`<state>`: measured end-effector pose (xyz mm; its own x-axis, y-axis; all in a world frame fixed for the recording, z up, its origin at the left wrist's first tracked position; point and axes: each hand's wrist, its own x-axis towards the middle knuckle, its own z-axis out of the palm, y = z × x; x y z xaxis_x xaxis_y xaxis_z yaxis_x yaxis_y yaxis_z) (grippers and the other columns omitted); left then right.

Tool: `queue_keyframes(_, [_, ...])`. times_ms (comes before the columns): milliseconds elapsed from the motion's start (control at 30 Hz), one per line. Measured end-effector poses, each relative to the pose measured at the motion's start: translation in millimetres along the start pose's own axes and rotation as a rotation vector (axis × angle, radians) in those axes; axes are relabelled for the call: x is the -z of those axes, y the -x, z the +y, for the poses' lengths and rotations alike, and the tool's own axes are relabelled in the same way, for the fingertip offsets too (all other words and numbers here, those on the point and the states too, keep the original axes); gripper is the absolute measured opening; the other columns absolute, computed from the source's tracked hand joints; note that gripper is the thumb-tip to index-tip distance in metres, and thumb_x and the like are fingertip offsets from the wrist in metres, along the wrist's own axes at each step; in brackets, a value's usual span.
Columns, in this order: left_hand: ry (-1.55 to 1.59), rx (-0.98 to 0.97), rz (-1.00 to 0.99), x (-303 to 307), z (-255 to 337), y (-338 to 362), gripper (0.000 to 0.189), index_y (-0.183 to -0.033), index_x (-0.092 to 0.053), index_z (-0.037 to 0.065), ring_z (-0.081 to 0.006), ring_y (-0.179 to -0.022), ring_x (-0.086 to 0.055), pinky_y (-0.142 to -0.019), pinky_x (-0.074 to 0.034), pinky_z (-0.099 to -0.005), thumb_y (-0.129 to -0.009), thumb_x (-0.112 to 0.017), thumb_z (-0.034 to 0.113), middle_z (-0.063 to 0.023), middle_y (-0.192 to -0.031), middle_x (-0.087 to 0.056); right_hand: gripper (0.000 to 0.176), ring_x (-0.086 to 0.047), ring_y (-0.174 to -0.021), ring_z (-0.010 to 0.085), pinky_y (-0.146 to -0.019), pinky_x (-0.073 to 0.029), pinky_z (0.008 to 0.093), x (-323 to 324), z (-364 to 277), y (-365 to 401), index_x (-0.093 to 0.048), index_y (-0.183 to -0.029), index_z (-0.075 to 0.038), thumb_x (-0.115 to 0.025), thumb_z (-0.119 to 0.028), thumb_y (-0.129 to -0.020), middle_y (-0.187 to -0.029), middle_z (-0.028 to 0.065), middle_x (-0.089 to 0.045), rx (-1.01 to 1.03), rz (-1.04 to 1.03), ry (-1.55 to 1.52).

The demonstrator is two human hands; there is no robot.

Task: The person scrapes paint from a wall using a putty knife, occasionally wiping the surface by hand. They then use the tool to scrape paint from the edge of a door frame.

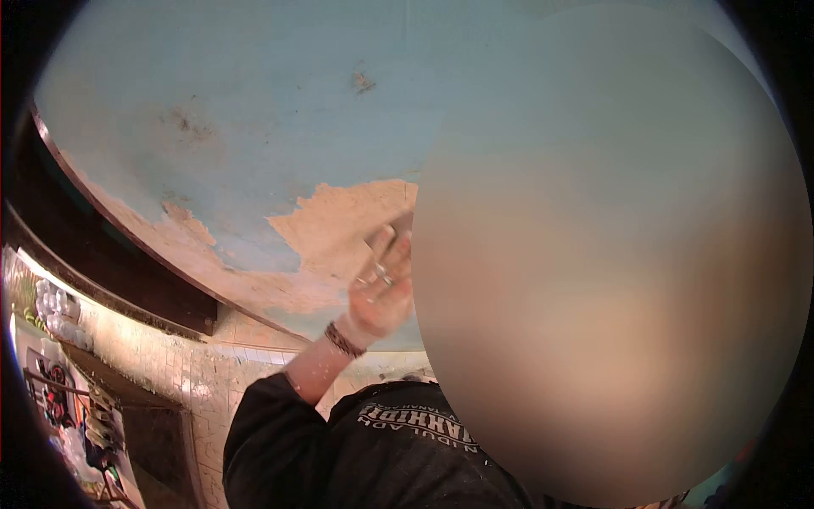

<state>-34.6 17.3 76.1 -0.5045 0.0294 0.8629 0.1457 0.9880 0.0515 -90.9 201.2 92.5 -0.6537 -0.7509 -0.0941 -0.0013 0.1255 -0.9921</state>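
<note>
My left hand (381,297) is raised in front of a wall with peeling light-blue paint (280,102). It is smeared by motion, with the fingers pointing up and a ring on one of them. Against the fingers lies a flat grey-brown, blade-like piece (400,227), partly hidden by a large blurred disc (610,280) over the right side of the view. Around the hand, a jagged patch of bare tan wall (331,216) shows where paint is gone. White specks dot my forearm (314,369), below a dark bracelet (346,338). My right hand cannot be seen.
A dark recessed opening (110,229) runs along the left of the wall. Lower left are clear plastic containers (59,310) and a rack with assorted items (72,416). Pale tiled flooring (208,399) carries scattered flakes. My black printed shirt (381,458) fills the bottom.
</note>
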Motion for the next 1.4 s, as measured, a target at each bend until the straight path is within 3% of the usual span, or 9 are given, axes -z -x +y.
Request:
queue_keyframes(167, [0.501,-0.045,-0.341,-11,-2,43,0.029,-0.101,-0.069,0.008,-0.0296,-0.121,-0.055,-0.107,-0.04,-0.0454,-0.075,-0.06,-0.002,-0.0105,-0.12,-0.064,0.035,-0.051,-0.074,0.0053,-0.066,-0.046,0.0246,41,93,37,-0.063,-0.119,-0.002,-0.065,-0.023,-0.091,-0.075,-0.0024,-0.06,-0.237,0.222,0.025])
queue_keyframes(300, [-0.073,0.082,-0.175,34,-10,18,0.029,-0.112,-0.063,0.007,-0.0361,-0.126,-0.049,-0.105,-0.039,-0.0481,-0.085,-0.064,0.013,-0.0168,-0.128,-0.058,0.032,-0.052,-0.063,0.006,-0.054,-0.043,0.0248,84,167,84,-0.068,-0.102,0.002,-0.062,-0.028,-0.092,-0.068,-0.0007,-0.06,-0.348,0.527,0.238])
queue_keyframes(433, [-0.213,-0.036,0.286,33,-44,-36,0.055,-0.137,-0.048,0.004,-0.044,-0.143,-0.011,-0.113,-0.007,-0.057,-0.092,-0.059,0.034,-0.0249,-0.153,-0.022,0.023,-0.044,-0.055,0.0052,-0.048,-0.035,0.0238,142,217,122,-0.065,-0.081,-0.001,-0.068,-0.023,-0.087,-0.064,-0.0015,-0.055,-0.241,0.999,0.305])
queue_keyframes(600, [-0.452,-0.023,0.143,6,-59,-32,0.071,-0.143,-0.038,0.003,-0.0436,-0.144,-0.001,-0.112,0.004,-0.058,-0.094,-0.044,0.053,-0.0272,-0.154,-0.013,0.032,-0.057,-0.071,0.0325,-0.071,-0.045,0.0408,235,288,188,-0.062,-0.09,-0.002,-0.06,-0.034,-0.086,-0.077,0.0166,-0.061,-0.392,1.555,0.71])
queue_keyframes(900, [-0.613,-0.02,0.112,-18,-52,-32,0.087,-0.148,-0.017,-0.002,-0.051,-0.141,0.005,-0.109,0.007,-0.063,-0.092,-0.041,0.061,-0.0319,-0.153,-0.002,0.046,-0.058,-0.098,0.0453,-0.083,-0.045,0.0488,303,394,292,-0.059,-0.097,-0.001,-0.056,-0.045,-0.087,-0.1,0.0254,-0.063,-0.798,1.488,0.908])
queue_keyframes(967, [-0.575,0.063,0.139,-24,-45,-34,0.084,-0.15,-0.017,0.002,-0.0424,-0.143,0.01,-0.11,0.009,-0.0593,-0.094,-0.038,0.061,-0.0259,-0.155,0.003,0.048,-0.058,-0.101,0.0451,-0.084,-0.045,0.0489,295,403,298,-0.059,-0.101,0.001,-0.055,-0.045,-0.088,-0.105,0.0261,-0.062,-0.996,1.363,0.843])
queue_keyframes(1033, [-0.553,0.072,0.136,-27,-41,-35,0.085,-0.15,-0.015,0.001,-0.0426,-0.143,0.011,-0.11,0.01,-0.0595,-0.093,-0.038,0.061,-0.0278,-0.154,0.006,0.047,-0.058,-0.1,0.0448,-0.084,-0.045,0.0493,289,426,310,-0.057,-0.104,0.0,-0.056,-0.044,-0.088,-0.104,0.0261,-0.062,-1.021,1.21,0.863])
queue_keyframes(1233, [-0.542,0.106,0.118,-32,-19,-47,0.094,-0.146,-0.016,-0.008,-0.0502,-0.141,0.008,-0.109,0.008,-0.0626,-0.091,-0.035,0.065,-0.0398,-0.148,0.003,0.034,-0.063,-0.09,0.0423,-0.076,-0.046,0.0501,255,391,275,-0.058,-0.097,-0.001,-0.061,-0.033,-0.089,-0.09,0.024,-0.067,-0.802,1.654,0.848])
queue_keyframes(1400, [-0.527,0.11,0.143,-43,-8,-56,0.096,-0.146,-0.016,-0.009,-0.0498,-0.141,0.008,-0.109,0.007,-0.0627,-0.09,-0.036,0.066,-0.0402,-0.148,0.004,0.033,-0.061,-0.085,0.0436,-0.074,-0.044,0.0508,280,371,266,-0.056,-0.092,0.001,-0.062,-0.03,-0.087,-0.083,0.0256,-0.064,-0.835,1.647,0.847])
